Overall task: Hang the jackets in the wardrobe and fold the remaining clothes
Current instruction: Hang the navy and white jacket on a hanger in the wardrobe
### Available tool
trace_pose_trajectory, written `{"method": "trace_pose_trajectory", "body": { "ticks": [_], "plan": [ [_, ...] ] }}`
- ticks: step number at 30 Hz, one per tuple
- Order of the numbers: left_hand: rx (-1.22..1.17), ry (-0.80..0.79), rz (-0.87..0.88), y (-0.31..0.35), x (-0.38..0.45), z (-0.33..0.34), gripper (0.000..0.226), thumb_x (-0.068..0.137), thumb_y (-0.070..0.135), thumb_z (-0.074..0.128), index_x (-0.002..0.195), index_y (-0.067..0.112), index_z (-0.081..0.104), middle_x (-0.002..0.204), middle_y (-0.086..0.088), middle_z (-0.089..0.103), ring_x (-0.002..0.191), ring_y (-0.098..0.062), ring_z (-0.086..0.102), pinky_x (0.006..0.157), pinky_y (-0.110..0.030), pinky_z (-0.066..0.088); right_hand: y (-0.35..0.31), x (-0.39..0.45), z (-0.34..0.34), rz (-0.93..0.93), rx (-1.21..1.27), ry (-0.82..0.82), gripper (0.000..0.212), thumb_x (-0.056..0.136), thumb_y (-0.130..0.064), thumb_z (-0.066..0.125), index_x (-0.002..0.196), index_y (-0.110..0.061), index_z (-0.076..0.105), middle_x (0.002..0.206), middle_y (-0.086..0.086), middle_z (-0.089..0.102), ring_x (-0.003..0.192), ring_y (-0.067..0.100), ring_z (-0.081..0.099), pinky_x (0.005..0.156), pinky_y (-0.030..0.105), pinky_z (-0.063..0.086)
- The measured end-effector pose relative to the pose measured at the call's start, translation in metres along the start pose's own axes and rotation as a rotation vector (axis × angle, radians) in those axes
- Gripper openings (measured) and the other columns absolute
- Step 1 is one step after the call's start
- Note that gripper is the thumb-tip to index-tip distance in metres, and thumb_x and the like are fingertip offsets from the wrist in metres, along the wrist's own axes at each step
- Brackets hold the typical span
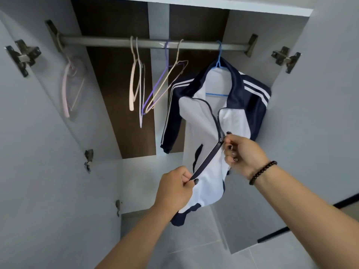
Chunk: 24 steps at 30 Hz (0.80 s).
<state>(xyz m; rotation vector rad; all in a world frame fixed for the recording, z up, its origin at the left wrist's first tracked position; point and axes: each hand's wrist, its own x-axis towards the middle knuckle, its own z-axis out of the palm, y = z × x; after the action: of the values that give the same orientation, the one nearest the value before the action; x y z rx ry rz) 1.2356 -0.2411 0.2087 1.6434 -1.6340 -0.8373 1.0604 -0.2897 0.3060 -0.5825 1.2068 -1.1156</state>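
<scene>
- Head view: a navy and white jacket [213, 117] hung on a blue hanger [218, 65] at the right end of the wardrobe rail [108, 41], its front partly unzipped.
- The left hand [175, 188] pinched the bottom end of the zip strip between thumb and curled fingers.
- The right hand [242, 152], a bead bracelet [262, 171] at its wrist, gripped the zip higher up, hiding the slider.
- Empty hangers [143, 82] dangled at mid-rail; another one [68, 88] at the left end looked blurred.
- The jacket's right sleeve was hidden behind its body.
</scene>
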Motion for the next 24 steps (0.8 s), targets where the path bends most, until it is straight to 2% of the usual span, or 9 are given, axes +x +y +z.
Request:
{"method": "trace_pose_trajectory", "body": {
  "ticks": [4, 8, 12, 16, 21, 24],
  "plan": [
    [0.056, 0.023, -0.059, -0.026, 0.005, -0.018, 0.028, 0.083, 0.021, 0.070, 0.064, 0.028, 0.050, 0.058, 0.018, 0.059, 0.065, 0.011, 0.056, 0.055, -0.004, 0.039, -0.019, 0.021, 0.015, -0.052, -0.001, 0.011, 0.032, 0.092, -0.010, 0.044, 0.061, -0.015, 0.049, 0.051, -0.006, 0.038, 0.039, 0.007, 0.026, 0.035, 0.016, 0.019],
    [0.079, -0.012, -0.131, -0.038, 0.015, -0.030, 0.027, 0.082, 0.021, 0.070, 0.065, 0.029, 0.051, 0.062, 0.018, 0.059, 0.060, 0.012, 0.055, 0.055, -0.001, 0.037, -0.017, 0.028, 0.031, -0.135, -0.205, -0.053, 0.030, 0.088, -0.007, 0.046, 0.060, -0.015, 0.048, 0.053, -0.004, 0.038, 0.042, 0.009, 0.025, 0.039, 0.018, 0.018],
    [-0.068, -0.022, -0.069, -0.010, 0.038, -0.028, 0.014, 0.082, 0.025, 0.070, 0.087, 0.031, 0.059, 0.080, 0.022, 0.062, 0.074, 0.014, 0.059, 0.065, 0.000, 0.043, -0.016, 0.032, 0.045, -0.202, -0.335, -0.126, 0.030, 0.085, -0.003, 0.047, 0.057, -0.013, 0.047, 0.054, -0.001, 0.038, 0.043, 0.010, 0.025, 0.039, 0.019, 0.019],
    [-0.174, 0.016, 0.086, 0.033, 0.073, -0.018, 0.020, 0.086, 0.021, 0.065, 0.106, 0.024, 0.063, 0.099, 0.018, 0.065, 0.089, 0.009, 0.060, 0.074, -0.002, 0.044, -0.020, 0.043, 0.042, -0.195, -0.384, -0.160, 0.033, 0.086, -0.001, 0.047, 0.054, -0.011, 0.049, 0.052, 0.002, 0.038, 0.041, 0.010, 0.026, 0.038, 0.019, 0.021],
    [-0.029, 0.041, 0.130, 0.050, 0.110, -0.001, 0.011, 0.087, 0.013, 0.062, 0.090, 0.023, 0.064, 0.083, 0.012, 0.067, 0.074, 0.000, 0.061, 0.066, -0.007, 0.045, -0.033, 0.069, 0.024, -0.133, -0.370, -0.181, 0.033, 0.085, -0.003, 0.050, 0.054, -0.012, 0.051, 0.052, 0.002, 0.038, 0.041, 0.011, 0.026, 0.037, 0.019, 0.021],
    [0.082, 0.017, 0.079, 0.048, 0.127, 0.010, 0.022, 0.087, 0.012, 0.061, 0.080, 0.032, 0.055, 0.074, 0.017, 0.062, 0.072, 0.002, 0.060, 0.064, -0.008, 0.046, -0.046, 0.094, 0.010, -0.053, -0.325, -0.147, 0.031, 0.087, -0.006, 0.051, 0.056, -0.012, 0.051, 0.053, 0.001, 0.039, 0.042, 0.011, 0.025, 0.036, 0.019, 0.020]
  ]
}}
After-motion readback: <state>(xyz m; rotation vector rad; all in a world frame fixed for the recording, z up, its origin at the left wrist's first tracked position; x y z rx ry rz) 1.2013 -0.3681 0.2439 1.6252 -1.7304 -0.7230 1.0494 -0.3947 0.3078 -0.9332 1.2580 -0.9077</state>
